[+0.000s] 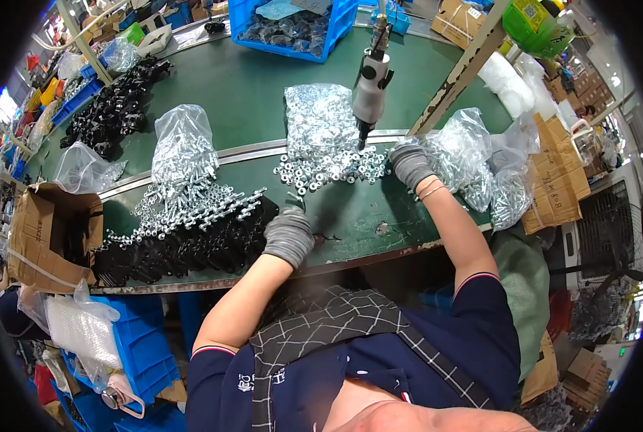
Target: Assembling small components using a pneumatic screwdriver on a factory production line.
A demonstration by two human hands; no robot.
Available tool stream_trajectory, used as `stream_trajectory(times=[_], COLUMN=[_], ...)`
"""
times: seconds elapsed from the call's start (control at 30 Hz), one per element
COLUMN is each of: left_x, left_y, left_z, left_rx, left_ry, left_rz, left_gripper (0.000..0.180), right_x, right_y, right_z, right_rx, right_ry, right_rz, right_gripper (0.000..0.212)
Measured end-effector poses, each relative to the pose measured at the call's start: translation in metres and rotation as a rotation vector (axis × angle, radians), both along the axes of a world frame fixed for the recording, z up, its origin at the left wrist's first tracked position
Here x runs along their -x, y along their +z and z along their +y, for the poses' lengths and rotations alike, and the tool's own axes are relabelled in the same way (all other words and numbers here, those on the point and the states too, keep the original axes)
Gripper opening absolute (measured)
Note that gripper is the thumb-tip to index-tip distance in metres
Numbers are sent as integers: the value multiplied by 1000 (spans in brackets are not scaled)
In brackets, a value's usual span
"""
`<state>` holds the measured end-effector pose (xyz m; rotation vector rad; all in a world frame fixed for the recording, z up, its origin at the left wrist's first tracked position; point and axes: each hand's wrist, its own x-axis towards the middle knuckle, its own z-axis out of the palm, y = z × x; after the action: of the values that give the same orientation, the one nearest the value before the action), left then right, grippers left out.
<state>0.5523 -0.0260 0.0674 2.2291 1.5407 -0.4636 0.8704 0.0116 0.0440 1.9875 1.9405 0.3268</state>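
Observation:
My left hand [290,236], in a grey knit glove, is closed near the front of the green bench, and a silver bolt [295,197] sticks out past its fingertips. Anything else inside that grip is hidden. At the right end of a spread of silver flanged nuts [329,173], my gloved right hand [410,164] has its fingers curled down; what they pinch, if anything, does not show. Between the hands and beyond them hangs a silver power screwdriver [371,90], its dark tip over the nuts. Left of my left hand lie black parts [206,245] in a row, with bolts [185,205] heaped behind them.
A clear bag of nuts [318,119] stands at the middle; bagged hardware [465,155] sits at right beside cardboard [555,173]. An open carton [37,237] is at the left end. A blue crate [329,43] stands at the back. A worn metal post [455,83] slants upward.

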Motion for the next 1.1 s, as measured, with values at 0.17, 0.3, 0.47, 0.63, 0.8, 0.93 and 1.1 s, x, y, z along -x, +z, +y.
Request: stream_trajectory(times=[0.17,0.3,0.47,0.63,0.8,0.93,1.1], left_x=[31,36,34,43,40,39,35], left_y=[-32,-30,-48,-49,-74,-79,-83], left_z=[5,-5,-24,-26,-31,-37,-40], left_rx=[-206,388,893,1104,1121,1478,1452], left_ry=[-65,252,564,622,680,725,842], left_rz=[-183,-1023,-1723,-1714,-1835,-1950,-1928], left_gripper=[38,35,36,33,32,36,36], right_x=[12,34,143,159,170,172,171], right_y=[14,-21,0,-8,13,15,18], right_z=[-7,-41,-88,-99,-105,-111,-115], right_rx=[-169,-131,268,578,317,134,252], right_ry=[-53,-221,-447,-609,-282,-121,-354], right_rz=[318,1511,2325,2586,2069,1819,2027], right_gripper=[13,12,9,11,12,14,13])
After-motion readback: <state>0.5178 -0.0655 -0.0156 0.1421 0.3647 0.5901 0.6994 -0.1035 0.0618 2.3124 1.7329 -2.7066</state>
